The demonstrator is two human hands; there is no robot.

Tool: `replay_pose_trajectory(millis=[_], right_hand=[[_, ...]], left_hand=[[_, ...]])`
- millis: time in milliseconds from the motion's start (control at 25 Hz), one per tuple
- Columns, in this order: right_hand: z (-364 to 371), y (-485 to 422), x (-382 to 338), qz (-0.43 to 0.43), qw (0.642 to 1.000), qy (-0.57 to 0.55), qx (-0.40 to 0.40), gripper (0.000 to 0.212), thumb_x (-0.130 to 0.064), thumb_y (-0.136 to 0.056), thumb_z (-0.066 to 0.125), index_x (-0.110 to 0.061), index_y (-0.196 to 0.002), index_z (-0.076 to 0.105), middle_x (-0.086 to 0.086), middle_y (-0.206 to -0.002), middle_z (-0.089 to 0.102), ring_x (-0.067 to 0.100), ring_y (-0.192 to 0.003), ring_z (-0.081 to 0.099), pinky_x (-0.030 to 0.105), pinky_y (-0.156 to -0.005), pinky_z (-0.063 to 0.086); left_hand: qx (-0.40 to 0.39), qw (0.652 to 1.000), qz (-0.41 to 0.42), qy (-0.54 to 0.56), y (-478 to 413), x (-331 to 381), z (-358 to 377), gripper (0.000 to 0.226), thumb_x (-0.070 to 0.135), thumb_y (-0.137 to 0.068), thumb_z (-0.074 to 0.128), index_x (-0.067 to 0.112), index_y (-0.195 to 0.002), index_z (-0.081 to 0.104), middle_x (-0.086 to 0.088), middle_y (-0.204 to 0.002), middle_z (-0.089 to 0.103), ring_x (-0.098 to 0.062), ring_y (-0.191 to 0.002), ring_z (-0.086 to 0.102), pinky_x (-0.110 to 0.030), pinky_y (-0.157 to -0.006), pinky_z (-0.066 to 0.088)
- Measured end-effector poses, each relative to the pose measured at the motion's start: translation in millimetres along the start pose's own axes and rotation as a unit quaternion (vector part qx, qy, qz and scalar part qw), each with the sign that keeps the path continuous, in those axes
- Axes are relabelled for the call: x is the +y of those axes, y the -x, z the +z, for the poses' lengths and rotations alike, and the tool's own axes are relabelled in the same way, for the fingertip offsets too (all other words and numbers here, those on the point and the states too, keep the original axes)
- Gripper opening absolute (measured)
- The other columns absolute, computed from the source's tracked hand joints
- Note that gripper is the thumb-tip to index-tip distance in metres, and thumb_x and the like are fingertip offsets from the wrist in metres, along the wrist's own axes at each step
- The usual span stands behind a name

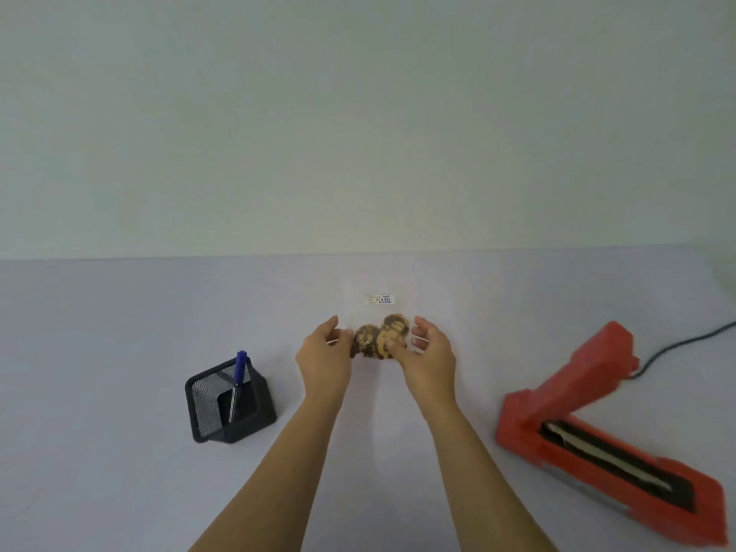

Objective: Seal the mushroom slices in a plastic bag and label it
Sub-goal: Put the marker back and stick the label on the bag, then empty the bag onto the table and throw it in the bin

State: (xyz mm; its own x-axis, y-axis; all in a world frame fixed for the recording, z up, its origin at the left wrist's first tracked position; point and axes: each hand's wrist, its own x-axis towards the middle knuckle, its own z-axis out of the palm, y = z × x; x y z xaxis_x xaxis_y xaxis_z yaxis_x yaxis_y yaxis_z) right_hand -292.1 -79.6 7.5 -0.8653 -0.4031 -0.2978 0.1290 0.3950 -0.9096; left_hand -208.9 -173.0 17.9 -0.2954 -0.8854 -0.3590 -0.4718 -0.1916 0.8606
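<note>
Reaching in from the bottom edge, two bare forearms run side by side up the pale lilac table (119, 332) toward its middle. Nearest on the right lies a red heat sealer (589, 424), its arm raised so the dark sealing strip along the base shows; a black cord (685, 342) trails from its far end toward the right edge. On the left, well apart from the sealer, stands a black mesh pen holder (227, 408) with a blue pen (240, 368) leaning upright in it.

Further out, between the two, the hands meet on a clear plastic bag (358, 308) that lies near the table's back edge. The left hand (323, 354) has its fingers curled and pinches the bag's left side. The right hand (430, 354) grips the right side, fingers curled round the edge and the thumb pressed on the film over one slice. Brown mushroom slices (378, 338) sit bunched in the bag's near end, just between the two hands.

Beyond them, on the bag's far half, a small white label (380, 299) carries blue handwriting too small to read. Whether the bag's mouth is sealed cannot be told. Behind the table rises a plain pale wall (358, 113).
</note>
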Motion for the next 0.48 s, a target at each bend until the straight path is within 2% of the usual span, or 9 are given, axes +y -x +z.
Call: replay_pose_trajectory(millis=[120, 240, 360, 480], right_hand=[[16, -45, -1, -0.005, 1.000, 0.002, -0.002, 0.059, -0.011, -0.080, 0.071, -0.011, -0.134, 0.045, 0.008, -0.126, 0.054, 0.010, -0.100, 0.050, 0.019, -0.082, 0.039], [31, -74, 4, -0.021, 1.000, 0.013, -0.002, 0.058, -0.010, -0.081, 0.070, -0.011, -0.133, 0.046, 0.008, -0.128, 0.055, 0.009, -0.103, 0.050, 0.021, -0.089, 0.041], [41, -94, 11, -0.035, 0.999, 0.028, -0.004, 0.056, -0.009, -0.081, 0.070, -0.009, -0.132, 0.047, 0.008, -0.129, 0.054, 0.012, -0.109, 0.052, 0.024, -0.096, 0.042], [42, -102, 14, -0.049, 0.998, 0.048, -0.009, 0.053, -0.011, -0.082, 0.069, -0.008, -0.131, 0.049, 0.008, -0.130, 0.054, 0.018, -0.117, 0.052, 0.030, -0.103, 0.042]], left_hand=[[0.000, 1.000, -0.001, 0.000, -38, 3, 20, 0.043, 0.021, -0.089, 0.059, 0.011, -0.130, 0.053, -0.006, -0.113, 0.065, -0.021, -0.103, 0.062, -0.031, -0.095, 0.048], [0.004, 1.000, 0.007, -0.009, -61, 1, 30, 0.045, 0.023, -0.089, 0.059, 0.012, -0.132, 0.052, -0.005, -0.122, 0.063, -0.015, -0.107, 0.058, -0.023, -0.092, 0.042], [0.005, 0.999, 0.019, -0.030, -79, 1, 38, 0.046, 0.023, -0.090, 0.059, 0.012, -0.133, 0.050, -0.005, -0.123, 0.062, -0.009, -0.102, 0.053, -0.020, -0.091, 0.037], [0.006, 0.998, 0.031, -0.059, -87, 2, 42, 0.046, 0.022, -0.090, 0.058, 0.012, -0.133, 0.050, -0.006, -0.124, 0.062, -0.012, -0.106, 0.055, -0.019, -0.091, 0.036]])
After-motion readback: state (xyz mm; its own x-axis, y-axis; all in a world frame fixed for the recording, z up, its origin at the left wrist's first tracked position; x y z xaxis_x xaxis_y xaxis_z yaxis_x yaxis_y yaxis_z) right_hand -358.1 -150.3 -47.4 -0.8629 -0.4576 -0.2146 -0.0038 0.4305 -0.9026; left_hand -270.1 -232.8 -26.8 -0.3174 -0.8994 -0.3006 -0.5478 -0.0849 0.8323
